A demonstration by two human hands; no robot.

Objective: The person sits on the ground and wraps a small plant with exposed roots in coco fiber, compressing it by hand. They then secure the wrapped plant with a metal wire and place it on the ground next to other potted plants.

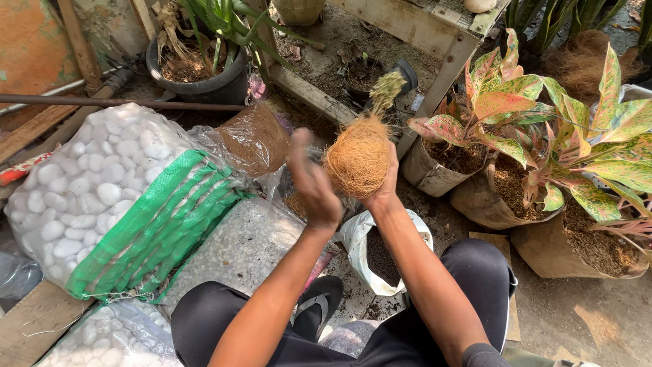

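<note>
My right hand [384, 182] grips an orange-brown ball of coconut fibre [358, 158] from behind and below, holding it up in front of me. A small tufted green plant [385, 89] sticks out of the ball's top. My left hand [314, 185] is raised just left of the ball, blurred, fingers loosely curled, holding nothing that I can see. Under both hands a white plastic bag of dark soil [375, 253] stands open on the ground.
Clear sacks of white pebbles [88, 177] with green mesh lie at left, next to a bag of loose fibre [255, 139]. Pink-and-green leafy plants in brown bags [530, 129] stand at right. A black pot [200, 75] and a wooden bench frame [435, 41] are behind.
</note>
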